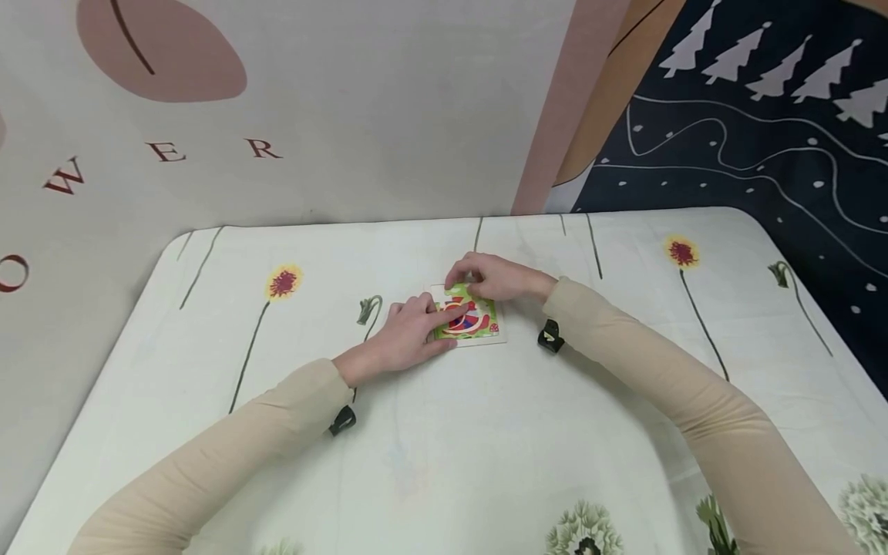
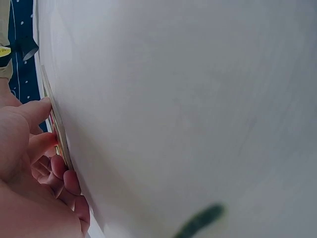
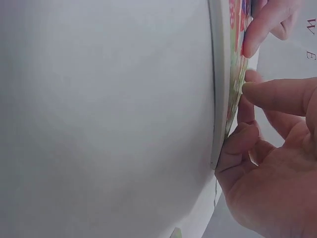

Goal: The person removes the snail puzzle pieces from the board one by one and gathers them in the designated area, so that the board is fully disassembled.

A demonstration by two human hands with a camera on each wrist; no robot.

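The picture board (image 1: 480, 321) lay toward 12 o'clock on the table (image 1: 444, 439). At its 8 o'clock, the left hand (image 1: 408, 335) extended its index finger across it; at 1 o'clock, the right hand's (image 1: 496, 276) fingers curved, grip indeterminable. Alignment appeared underway; the next move required light, even pressure.

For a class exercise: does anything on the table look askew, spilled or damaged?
Nothing clearly stands out: the picture board lies on the flowered cloth, no spill or damage visible, though the left hand and right hand partly cover it.
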